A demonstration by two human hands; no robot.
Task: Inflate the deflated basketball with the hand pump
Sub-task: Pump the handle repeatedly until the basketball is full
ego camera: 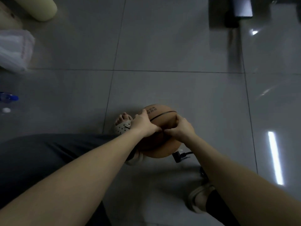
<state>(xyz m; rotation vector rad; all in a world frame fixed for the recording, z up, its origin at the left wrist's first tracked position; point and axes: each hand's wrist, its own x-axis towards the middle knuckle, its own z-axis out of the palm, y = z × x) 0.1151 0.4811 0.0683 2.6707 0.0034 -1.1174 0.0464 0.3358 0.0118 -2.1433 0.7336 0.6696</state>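
I see my left hand point(143, 125) spread flat against the basketball point(162, 115). My right hand point(181, 130) grips it with curled fingers point(178, 119), thumbs almost touching.

The place looks like a room in a home, seen from above at floor level. The floor of large glossy grey tiles point(162, 46) has thin dark joints, and a long white strip of reflected light point(275, 159) shines on it at the near right. At the far left lies a pale yellow-green cylindrical cushion point(44, 8). Nearer on the left are a crumpled white plastic bag point(14, 49) and a clear plastic bottle with a blue cap point(8, 97). A dark, blurred piece of furniture point(236, 12) stands at the far right. The person wears a cream perforated foam slipper point(121, 128), toes bare.
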